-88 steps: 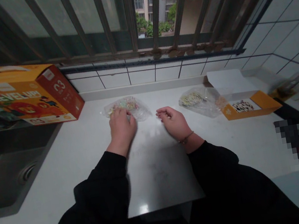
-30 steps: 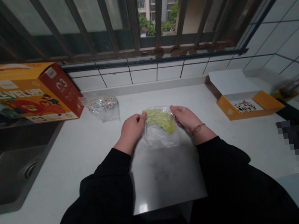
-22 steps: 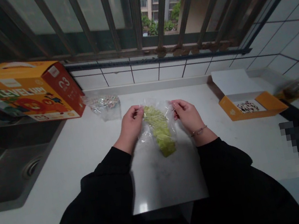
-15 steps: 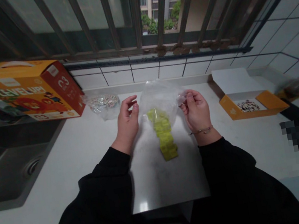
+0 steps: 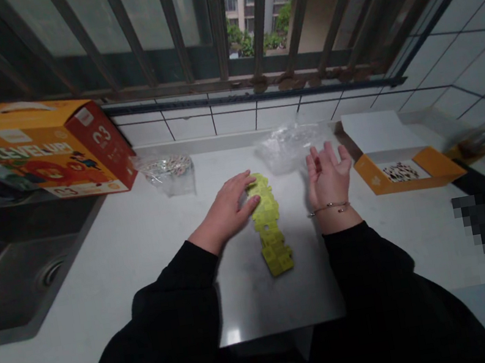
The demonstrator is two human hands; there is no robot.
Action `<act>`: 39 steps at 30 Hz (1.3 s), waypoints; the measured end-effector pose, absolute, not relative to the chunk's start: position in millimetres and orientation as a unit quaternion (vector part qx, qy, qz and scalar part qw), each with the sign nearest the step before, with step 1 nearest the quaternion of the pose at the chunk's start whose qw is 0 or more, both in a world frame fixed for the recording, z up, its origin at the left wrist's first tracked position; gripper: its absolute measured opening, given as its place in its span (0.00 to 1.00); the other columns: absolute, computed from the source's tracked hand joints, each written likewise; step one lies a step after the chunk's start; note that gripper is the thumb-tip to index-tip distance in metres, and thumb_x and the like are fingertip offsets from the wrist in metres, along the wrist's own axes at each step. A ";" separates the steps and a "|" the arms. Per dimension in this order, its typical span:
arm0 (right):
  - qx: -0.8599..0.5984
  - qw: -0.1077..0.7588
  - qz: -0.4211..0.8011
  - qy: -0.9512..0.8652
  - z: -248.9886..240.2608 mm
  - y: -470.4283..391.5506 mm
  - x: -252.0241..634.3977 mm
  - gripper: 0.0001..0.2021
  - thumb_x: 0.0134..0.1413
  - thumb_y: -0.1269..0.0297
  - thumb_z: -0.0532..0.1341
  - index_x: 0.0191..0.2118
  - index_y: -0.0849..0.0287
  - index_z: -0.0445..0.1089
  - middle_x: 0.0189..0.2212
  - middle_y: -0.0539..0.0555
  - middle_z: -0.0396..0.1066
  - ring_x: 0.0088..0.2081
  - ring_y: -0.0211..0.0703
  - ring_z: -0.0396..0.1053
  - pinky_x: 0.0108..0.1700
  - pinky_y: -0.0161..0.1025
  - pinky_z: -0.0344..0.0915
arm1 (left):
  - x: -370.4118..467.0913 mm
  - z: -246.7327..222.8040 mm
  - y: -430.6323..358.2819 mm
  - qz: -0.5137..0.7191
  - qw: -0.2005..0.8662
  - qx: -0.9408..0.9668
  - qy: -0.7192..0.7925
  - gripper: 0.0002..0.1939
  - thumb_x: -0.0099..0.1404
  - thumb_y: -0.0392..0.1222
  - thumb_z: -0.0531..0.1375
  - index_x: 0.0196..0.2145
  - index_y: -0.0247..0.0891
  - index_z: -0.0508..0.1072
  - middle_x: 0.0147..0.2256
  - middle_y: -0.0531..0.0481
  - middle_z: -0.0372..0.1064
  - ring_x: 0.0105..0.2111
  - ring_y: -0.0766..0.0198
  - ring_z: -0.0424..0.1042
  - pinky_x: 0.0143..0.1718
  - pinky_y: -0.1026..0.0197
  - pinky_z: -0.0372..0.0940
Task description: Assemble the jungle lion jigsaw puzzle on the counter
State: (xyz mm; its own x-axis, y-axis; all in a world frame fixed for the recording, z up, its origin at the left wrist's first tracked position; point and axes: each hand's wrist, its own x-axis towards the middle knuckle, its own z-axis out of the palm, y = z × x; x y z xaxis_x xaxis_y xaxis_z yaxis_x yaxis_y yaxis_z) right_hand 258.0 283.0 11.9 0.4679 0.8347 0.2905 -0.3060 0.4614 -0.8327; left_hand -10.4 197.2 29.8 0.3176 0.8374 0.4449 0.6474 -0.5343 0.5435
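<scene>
grip of the left hand point(image 5: 231, 207) unclosed, clasping nothing: fingers reach across the far end of the yellow-green pieces point(image 5: 268, 222), thumb at their left edge. grip of the right hand point(image 5: 329, 178) likewise loose, fingers parted, to the right of the pieces; whether its fingertips brush the crumpled clear bag point(image 5: 287, 143) cannot be told. the pieces, taken as landmark, lie in 1 overlapping row running toward the near edge of the bench point(image 5: 145, 241); their number is unclear. for good handling, flat fingers and light pressure would probably serve best: the pieces look thin, and a hard push could scatter the stack or send the nearest ones toward the edge. steadying 1 end while parting the other seems prudent.

surroundings, relative to the pieces: beyond and slightly right, the crumpled bag; beyond and left, a filled clear bag point(image 5: 170, 172); farther left, a large orange box point(image 5: 47, 155) and a sink point(image 5: 7, 276); well to the right, a small open box point(image 5: 375, 179) with dark-spotted contents. behind all, pale tiles point(image 5: 235, 122) rise to a window with dark bars point(image 5: 174, 38); light is dim, the white bench smooth and faintly reflective.
</scene>
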 end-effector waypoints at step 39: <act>-0.387 0.118 0.203 -0.892 26.5 231.4 226.2 0.48 0.44 0.39 0.84 0.69 0.53 0.76 0.70 0.69 0.70 0.70 0.76 0.67 0.71 0.70 0.65 | -25.9 12.4 207.1 0.200 0.048 0.699 0.685 0.44 0.73 0.65 0.66 0.74 0.33 0.66 0.76 0.23 0.56 0.76 0.28 0.57 0.76 0.34 0.54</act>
State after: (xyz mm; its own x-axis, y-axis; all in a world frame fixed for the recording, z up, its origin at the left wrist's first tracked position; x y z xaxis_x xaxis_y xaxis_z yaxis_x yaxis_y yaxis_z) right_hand 226.2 231.4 26.5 -0.6726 0.7381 0.0526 0.6428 0.6180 -0.4526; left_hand -25.9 207.1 12.4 -0.0175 0.9766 0.2141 0.9382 -0.0579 0.3411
